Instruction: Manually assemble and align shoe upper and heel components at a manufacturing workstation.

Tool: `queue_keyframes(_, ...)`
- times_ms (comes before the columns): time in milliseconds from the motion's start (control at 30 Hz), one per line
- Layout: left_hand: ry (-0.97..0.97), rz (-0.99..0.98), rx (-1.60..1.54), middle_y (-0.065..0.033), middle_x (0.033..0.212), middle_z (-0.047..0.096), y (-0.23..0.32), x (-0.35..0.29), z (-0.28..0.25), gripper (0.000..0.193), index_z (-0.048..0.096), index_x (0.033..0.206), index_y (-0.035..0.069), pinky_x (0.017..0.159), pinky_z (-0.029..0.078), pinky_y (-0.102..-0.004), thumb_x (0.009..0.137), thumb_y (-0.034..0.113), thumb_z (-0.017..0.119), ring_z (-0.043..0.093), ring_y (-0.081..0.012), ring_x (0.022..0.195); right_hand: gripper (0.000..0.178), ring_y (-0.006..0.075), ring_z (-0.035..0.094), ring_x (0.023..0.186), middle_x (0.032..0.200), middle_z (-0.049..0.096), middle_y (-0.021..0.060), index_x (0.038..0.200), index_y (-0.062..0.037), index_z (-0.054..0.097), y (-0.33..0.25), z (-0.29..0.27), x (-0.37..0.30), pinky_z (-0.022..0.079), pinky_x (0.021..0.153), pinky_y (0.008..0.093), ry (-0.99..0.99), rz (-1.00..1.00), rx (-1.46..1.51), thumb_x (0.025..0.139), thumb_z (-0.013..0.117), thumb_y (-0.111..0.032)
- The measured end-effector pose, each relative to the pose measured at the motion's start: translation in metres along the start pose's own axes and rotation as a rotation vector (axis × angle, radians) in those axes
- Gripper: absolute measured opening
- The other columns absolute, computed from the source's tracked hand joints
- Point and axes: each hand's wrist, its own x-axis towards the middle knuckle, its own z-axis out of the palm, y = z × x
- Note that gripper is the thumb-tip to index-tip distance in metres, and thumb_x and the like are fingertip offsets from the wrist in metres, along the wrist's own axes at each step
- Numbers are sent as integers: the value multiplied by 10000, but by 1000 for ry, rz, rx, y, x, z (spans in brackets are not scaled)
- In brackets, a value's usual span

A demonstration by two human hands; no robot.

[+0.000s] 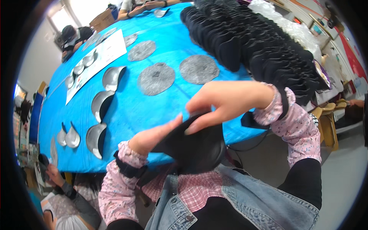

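A black, moulded, cup-shaped piece [199, 151] is held in front of my body, just over the near edge of the table. My right hand [228, 100] pinches its upper edge, thumb on the near side. Along its left edge lies my left hand [150, 138], thumb stretched up and the other fingers hidden behind the piece. Slight motion blur softens both hands. Past them on the table are grey round discs [156, 79]. To the left stand silver-grey curved cups [96, 140] in a row.
Nested stacks of black curved pieces [264, 50] fill the far right of the blue-covered table [130, 115]. A white sheet [115, 45] with small cups lies far left. Other people [73, 38] sit around the table. A wooden stool [327, 130] stands at right.
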Motion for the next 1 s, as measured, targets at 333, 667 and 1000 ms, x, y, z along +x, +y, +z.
queue_keyframes(333, -2, -58, 1025, -79, 1296, 460, 5, -15, 52, 519, 392, 1329, -24, 1015, 351, -276, 1011, 374, 294, 445, -145, 1174, 272, 221, 568, 610, 600, 517, 25, 655, -111, 482, 4, 26, -10, 424, 532, 336, 411, -407, -706, 816, 604, -294)
queue_keyframes(667, 89, 100, 787, -122, 1403, 391, 0, -21, 30, 599, 312, 1400, 16, 1104, 261, -383, 987, 450, 295, 391, -248, 1282, 392, 267, 562, 511, 524, 539, 81, 633, -115, 623, 16, 35, -19, 412, 470, 356, 490, -293, -606, 787, 599, -475)
queue_keyframes(1000, -24, 999, 264, -89, 1365, 442, -2, 21, 60, 587, 371, 1380, 139, 1053, 355, -396, 955, 539, 302, 459, -239, 1229, 637, 303, 443, 1240, 1266, 526, 186, 1189, 68, 521, -22, 71, -10, 297, 1062, 393, 741, -13, -846, 836, 537, -462)
